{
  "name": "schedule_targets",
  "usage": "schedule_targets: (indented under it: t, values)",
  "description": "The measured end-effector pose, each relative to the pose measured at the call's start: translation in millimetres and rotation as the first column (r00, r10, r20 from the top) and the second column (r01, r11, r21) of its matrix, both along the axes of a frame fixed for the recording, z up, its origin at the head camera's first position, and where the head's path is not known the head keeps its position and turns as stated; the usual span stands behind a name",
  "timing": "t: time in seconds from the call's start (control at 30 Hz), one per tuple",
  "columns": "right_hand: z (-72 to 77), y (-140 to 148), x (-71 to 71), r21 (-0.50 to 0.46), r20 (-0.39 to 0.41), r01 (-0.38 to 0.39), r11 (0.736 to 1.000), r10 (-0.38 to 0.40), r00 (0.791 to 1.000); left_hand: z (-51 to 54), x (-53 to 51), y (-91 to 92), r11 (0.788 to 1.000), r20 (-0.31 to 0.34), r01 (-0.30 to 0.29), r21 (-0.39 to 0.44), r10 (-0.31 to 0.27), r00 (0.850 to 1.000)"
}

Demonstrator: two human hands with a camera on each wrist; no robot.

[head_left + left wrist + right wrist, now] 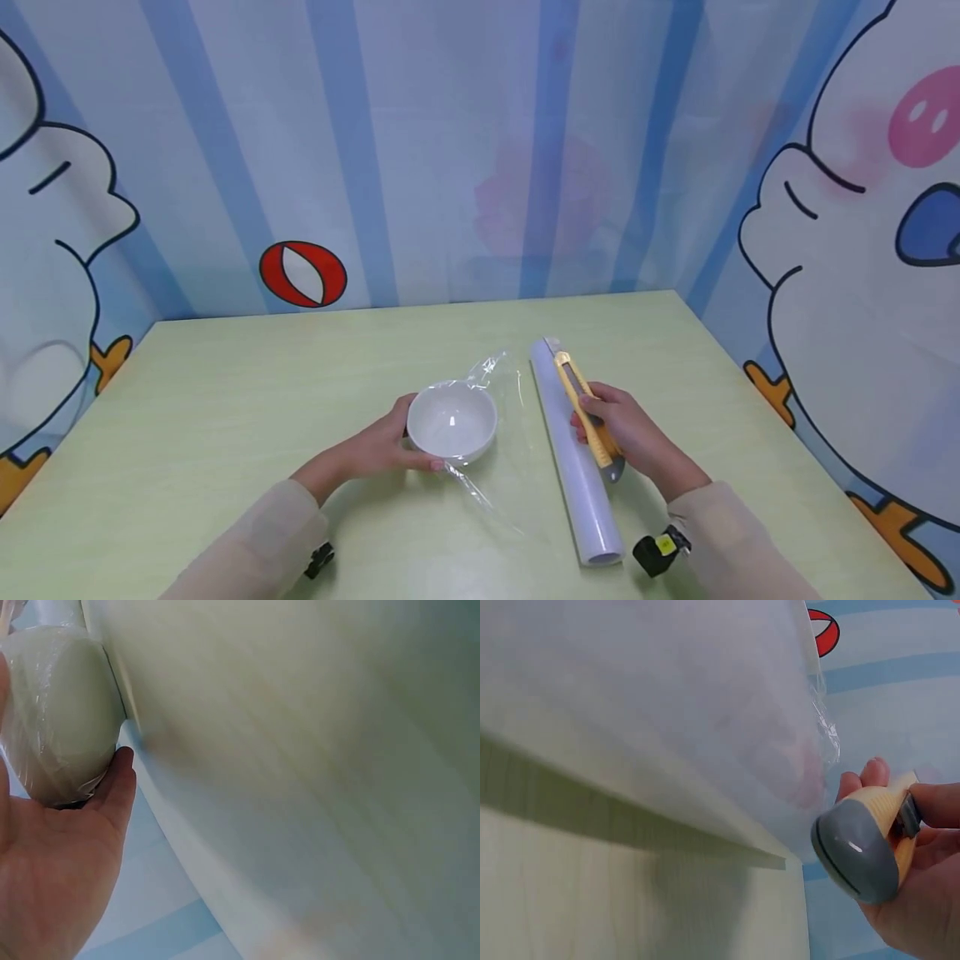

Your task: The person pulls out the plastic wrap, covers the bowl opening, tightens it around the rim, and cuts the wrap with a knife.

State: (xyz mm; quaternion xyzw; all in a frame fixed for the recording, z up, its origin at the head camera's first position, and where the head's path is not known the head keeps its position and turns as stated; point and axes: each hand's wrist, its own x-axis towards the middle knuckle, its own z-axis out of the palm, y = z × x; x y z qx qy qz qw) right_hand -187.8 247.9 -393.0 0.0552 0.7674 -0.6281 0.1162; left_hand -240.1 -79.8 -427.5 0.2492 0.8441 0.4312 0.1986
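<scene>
A white bowl [452,421] with clear plastic wrap [487,492] about it stands left of the middle of the table. My left hand [386,442] grips it from the left, thumb at the near side. In the left wrist view the film-covered bowl [64,712] lies between the thumb and fingers of that hand [64,862]. A yellow utility knife [577,392] with a grey end is in my right hand [618,421], above the roll of plastic wrap [573,475]. The right wrist view shows the thumb on the dark slider of the knife [859,844].
The pale green table [262,392] has its far edge against a blue striped backdrop [450,150] with cartoon figures on both sides. The wrap roll lies lengthwise, running from near to far. From the bowl, loose film stretches toward the roll.
</scene>
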Motion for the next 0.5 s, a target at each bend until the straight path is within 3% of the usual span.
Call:
schedule_targets:
  t: [0.5]
  values:
    - [0.9,15.2,5.3,0.107,-0.017,-0.095,0.99,0.098,0.995,0.4,1.0,-1.3,1.0,0.017,-0.006,0.006,0.006,1.0]
